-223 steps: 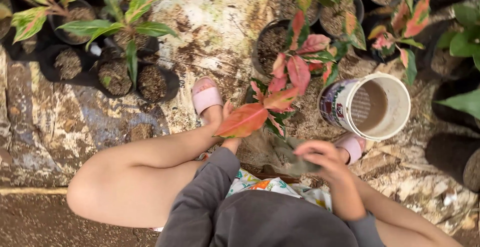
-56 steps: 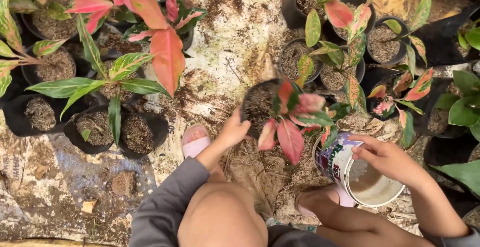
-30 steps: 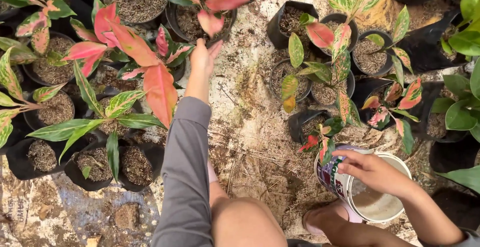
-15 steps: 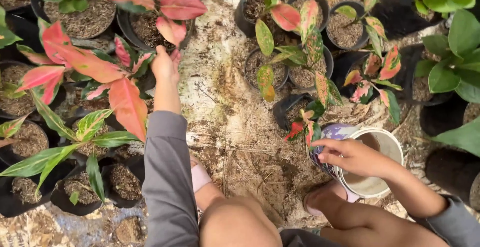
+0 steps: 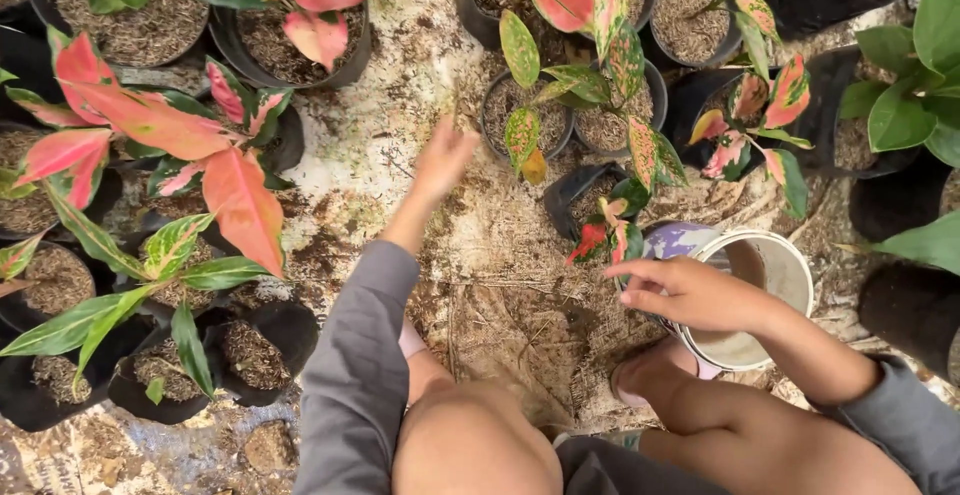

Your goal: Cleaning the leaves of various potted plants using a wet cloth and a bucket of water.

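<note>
Soil-strewn ground (image 5: 420,45) ringed by potted plants: left hand (image 5: 443,160) hovers spread (empty) toward twelve o'clock; right hand (image 5: 690,293) grips the bucket (image 5: 765,265) rim at three o'clock.

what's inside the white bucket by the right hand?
The white bucket holds a brownish, murky fill low inside; I cannot tell whether it is liquid or soil. The right hand rests on its near rim and hides that part of the inside.

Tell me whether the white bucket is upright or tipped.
Tipped: the white bucket leans under the right hand, its open mouth facing the camera, brownish contents low inside.
</note>
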